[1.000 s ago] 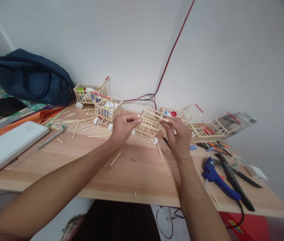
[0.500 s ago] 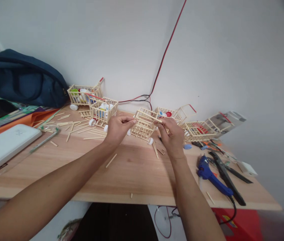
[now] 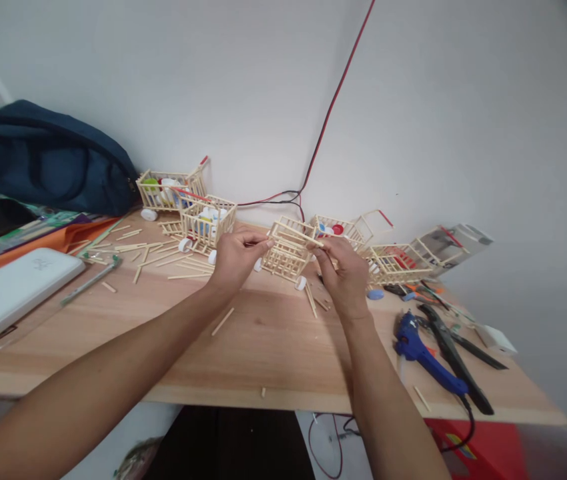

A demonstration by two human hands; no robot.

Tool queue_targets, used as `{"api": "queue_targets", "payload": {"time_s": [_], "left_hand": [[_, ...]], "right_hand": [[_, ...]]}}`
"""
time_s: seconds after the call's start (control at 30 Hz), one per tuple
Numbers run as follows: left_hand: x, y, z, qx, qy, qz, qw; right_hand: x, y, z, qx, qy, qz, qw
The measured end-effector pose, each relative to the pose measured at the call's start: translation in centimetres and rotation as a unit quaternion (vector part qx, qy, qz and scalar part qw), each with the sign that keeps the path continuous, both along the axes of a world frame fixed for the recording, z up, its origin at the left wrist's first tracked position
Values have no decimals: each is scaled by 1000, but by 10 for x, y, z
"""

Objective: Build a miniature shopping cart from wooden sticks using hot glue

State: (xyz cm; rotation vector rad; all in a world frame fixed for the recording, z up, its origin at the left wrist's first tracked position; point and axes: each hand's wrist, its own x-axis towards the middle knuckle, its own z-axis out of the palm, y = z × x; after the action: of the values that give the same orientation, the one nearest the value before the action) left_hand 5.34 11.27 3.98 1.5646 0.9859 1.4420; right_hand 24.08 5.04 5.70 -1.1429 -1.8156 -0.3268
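A small cart made of thin wooden sticks (image 3: 286, 257), with white wheels, stands at the middle of the table between my hands. My left hand (image 3: 238, 257) pinches at the cart's upper left corner, thumb and forefinger together around a stick end. At the upper right corner, my right hand (image 3: 341, 263) pinches a thin wooden stick that spans the cart's near top edge. How firmly the stick is joined to the cart cannot be made out.
Finished-looking stick carts (image 3: 208, 220) stand left and right, some holding coloured caps. Loose sticks (image 3: 163, 257) lie at the left. A blue glue gun (image 3: 426, 353) and black cutters (image 3: 456, 360) lie at the right. A white power bank (image 3: 23, 293) and blue bag (image 3: 53, 160) are far left.
The view has shifted very slightly. Both hands keep their pinch at the cart's top corners, with barely any movement of the fingers.
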Motion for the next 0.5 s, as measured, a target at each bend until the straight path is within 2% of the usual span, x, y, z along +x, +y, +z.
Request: {"api": "queue_targets", "payload": {"time_s": [0.5], "left_hand": [[0, 3, -5, 6, -21, -12, 1000]], "right_hand": [[-1, 0, -1, 13, -11, -8, 1000]]}}
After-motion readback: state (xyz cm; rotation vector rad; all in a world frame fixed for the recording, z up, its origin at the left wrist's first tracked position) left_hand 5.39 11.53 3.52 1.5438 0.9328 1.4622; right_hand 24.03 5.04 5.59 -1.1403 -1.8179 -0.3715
